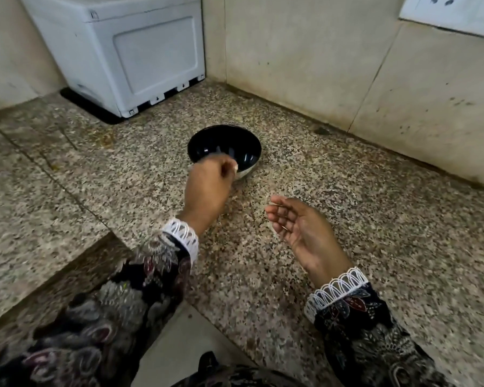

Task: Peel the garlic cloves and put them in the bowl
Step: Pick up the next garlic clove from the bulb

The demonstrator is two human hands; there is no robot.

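- Since the view looks down from the head, nearest are the two patterned sleeves (pixel 140 277) with white lace cuffs, reaching out over the speckled stone bench (pixel 333 196).
- Right hand (pixel 299 227) hovers above the bench, palm turned up and fingers (pixel 274 216) loosely spread, holding nothing I can make out. Maybe a thin scrap of skin on it, too small to say.
- Left hand (pixel 207 188) is further out, its fingers (pixel 227 164) curled and bunched right at the near rim of the black bowl (pixel 224 146). Something pale shows at the fingertips, probably a peeled garlic clove (pixel 236 166), but it's blurry, so that's a guess.
- My read on the step: it looks like a clove being dropped into the bowl.
- Progress-wise: I can't spot any cloves inside the bowl, the inside just looks dark and shiny. No unpeeled garlic anywhere on the bench either, so can't tell how much is left.
- Bowl sits mid-bench, towards the back corner where the walls meet.
- Farthest back, a white appliance (pixel 123 54) stands at the far left corner.
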